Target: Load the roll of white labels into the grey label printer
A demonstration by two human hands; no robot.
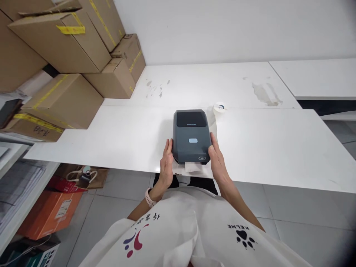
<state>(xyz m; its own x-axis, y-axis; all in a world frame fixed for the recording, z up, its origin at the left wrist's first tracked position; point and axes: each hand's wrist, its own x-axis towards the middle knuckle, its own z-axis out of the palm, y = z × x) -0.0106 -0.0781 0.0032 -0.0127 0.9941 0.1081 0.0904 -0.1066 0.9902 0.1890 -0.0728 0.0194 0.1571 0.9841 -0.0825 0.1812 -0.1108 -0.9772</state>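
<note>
A dark grey label printer (191, 142) stands near the front edge of the white table, with a strip of white label paper (193, 167) sticking out of its front. My left hand (166, 163) presses along the printer's left side, fingers fairly straight and held together. On the right side my right hand (217, 157) grips the casing, its thumb at the front corner and its fingers along the side. Between them the two hands hold the printer. Behind it to the right lies a white label roll (219, 108), from which a strip of paper runs down beside the printer.
Cardboard boxes (59, 40) with yellow tape are stacked at the table's left end. Below left are a shelf (41, 185) and an orange box (51, 215) on the floor. A white wall (222, 29) rises behind the table (264, 148), which has grey stains.
</note>
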